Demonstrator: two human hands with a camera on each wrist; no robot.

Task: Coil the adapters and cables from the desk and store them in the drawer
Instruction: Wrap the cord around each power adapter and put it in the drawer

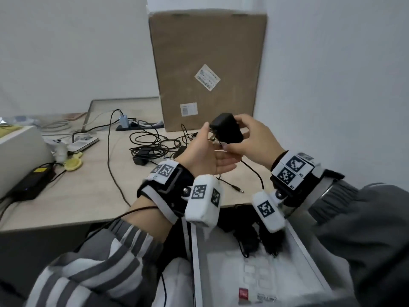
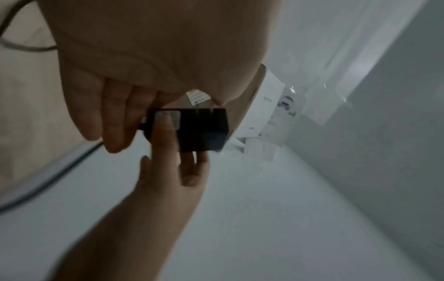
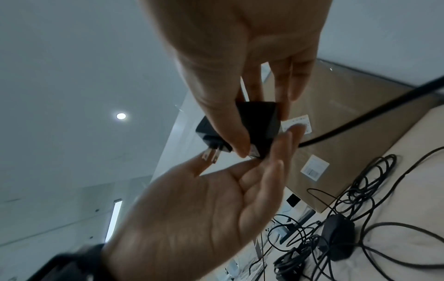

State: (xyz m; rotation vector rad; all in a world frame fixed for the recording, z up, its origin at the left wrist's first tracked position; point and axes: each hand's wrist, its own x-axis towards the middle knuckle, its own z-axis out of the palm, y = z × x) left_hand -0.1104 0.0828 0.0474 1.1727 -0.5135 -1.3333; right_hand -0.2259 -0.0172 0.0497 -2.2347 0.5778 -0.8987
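My right hand [image 1: 238,135] grips a black plug adapter [image 1: 225,129] above the desk [image 1: 88,196], thumb on one side and fingers on the other. The same adapter [image 3: 259,125] shows its metal prongs [image 3: 209,155] in the right wrist view. Its thin cable hangs down to a barrel plug [image 1: 239,191] lying on the desk. My left hand [image 1: 208,151] is held palm up just under and left of the adapter, fingers straight, fingertips [image 3: 288,136] beside its body. A tangled pile of black cables and adapters [image 1: 155,145] lies behind my hands. The open drawer [image 1: 194,251] below holds black adapters [image 1: 250,238].
A tall cardboard box [image 1: 208,69] stands at the back against the wall. A power strip [image 1: 137,126] sits left of it. A long black cable [image 1: 110,156] crosses the desk. A black power brick [image 1: 31,182], a white case [image 1: 20,151] and a white controller [image 1: 57,145] occupy the left side.
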